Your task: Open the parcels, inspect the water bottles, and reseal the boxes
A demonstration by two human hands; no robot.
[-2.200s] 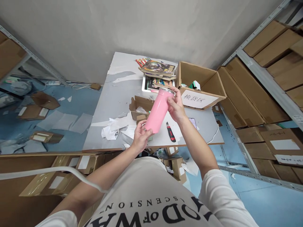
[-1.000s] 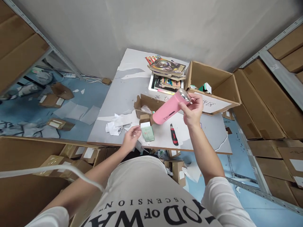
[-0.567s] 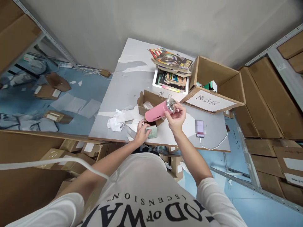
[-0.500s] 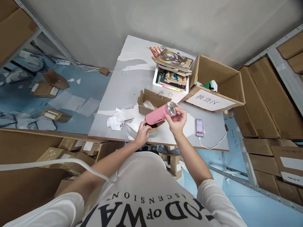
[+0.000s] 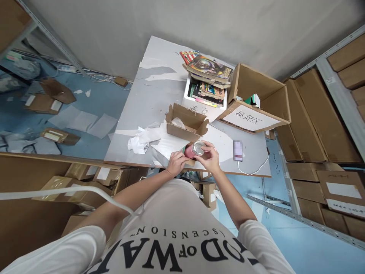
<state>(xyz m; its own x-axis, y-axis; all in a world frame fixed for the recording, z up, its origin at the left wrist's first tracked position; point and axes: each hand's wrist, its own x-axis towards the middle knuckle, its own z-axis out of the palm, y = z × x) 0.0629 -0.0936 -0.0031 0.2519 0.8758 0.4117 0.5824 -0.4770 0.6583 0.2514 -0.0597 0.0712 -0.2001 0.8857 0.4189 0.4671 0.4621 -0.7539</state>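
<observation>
A pink thermos [image 5: 189,151] with a shiny silver lid is at the front edge of the table, its lid end towards me. My right hand [image 5: 210,156] has its fingers wrapped round the lid end. Most of the thermos body is hidden; it appears to be in a small box [image 5: 192,162], of which only brown and green bits show. My left hand [image 5: 176,163] is closed at the left side of this box, fingers pinched at its edge beside the thermos. Just beyond stands an open brown cardboard box [image 5: 182,131] with a whitish wrapping inside.
Crumpled white paper [image 5: 139,141] lies left on the table [image 5: 134,102]. A white bin [image 5: 207,110] of books stands behind, beside a large labelled carton [image 5: 256,118]. A phone [image 5: 237,150] with a cable lies right. Shelves of cartons [image 5: 310,171] flank the right side.
The thermos has gone down and towards me, from lying tilted above the small box to mostly hidden in it. Both hands moved with it, and the view shifted slightly.
</observation>
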